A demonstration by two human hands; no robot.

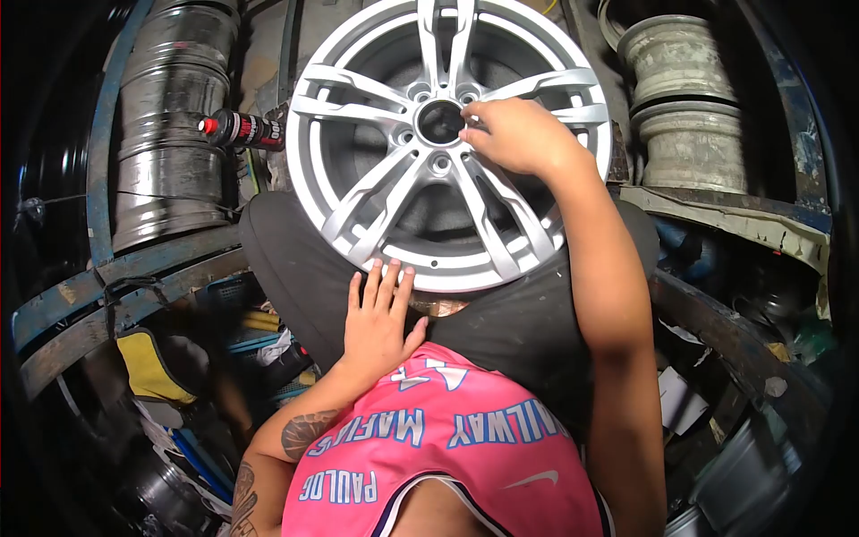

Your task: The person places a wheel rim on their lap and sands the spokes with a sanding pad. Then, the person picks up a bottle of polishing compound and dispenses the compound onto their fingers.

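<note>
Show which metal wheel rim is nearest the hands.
The bright silver five-spoke metal wheel rim: the right hand is at its centre hole, the left hand at its lower edge. The dull grey cylindrical rims stand farther right.

Silver wheel (pixel 453 151) brightly lit; glare on glossy rims (pixel 174 112) at left; fisheye-bent edges; black corners; lower sides dim.

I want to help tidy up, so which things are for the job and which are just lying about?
For the job:
silver wheel rim, with the right grip at its centre hole and left grip at its near edge

Lying about, it seems:
red-capped bottle (maybe for the job; untouched)
grey stacked rims
dark shiny stack
yellow-and-black thing
</note>
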